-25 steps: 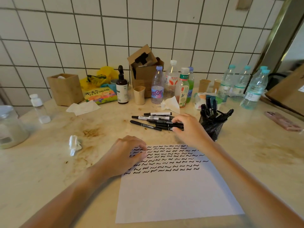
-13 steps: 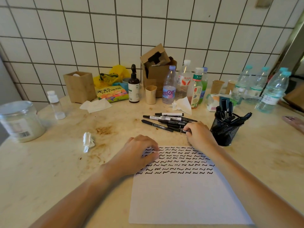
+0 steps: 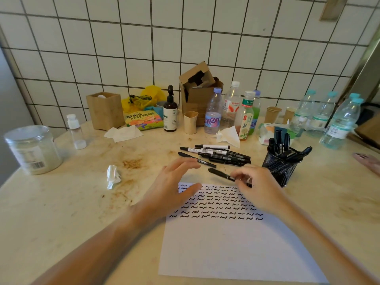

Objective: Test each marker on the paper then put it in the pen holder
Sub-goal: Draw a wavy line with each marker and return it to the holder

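Black marker (image 3: pixel 222 174) above squiggled paper (image 3: pixel 232 243)

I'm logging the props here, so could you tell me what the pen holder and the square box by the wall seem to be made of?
The pen holder looks like black wire mesh, probably metal: you can see through its fine grid. The square box looks like light wood or bamboo, matte, with faint vertical grain and flat joined panels.

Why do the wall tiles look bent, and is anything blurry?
Head view: the wide-angle lens bows the tile lines toward the edges; the left hand and right hand holding a marker look slightly soft; the paper is evenly lit, without glare.
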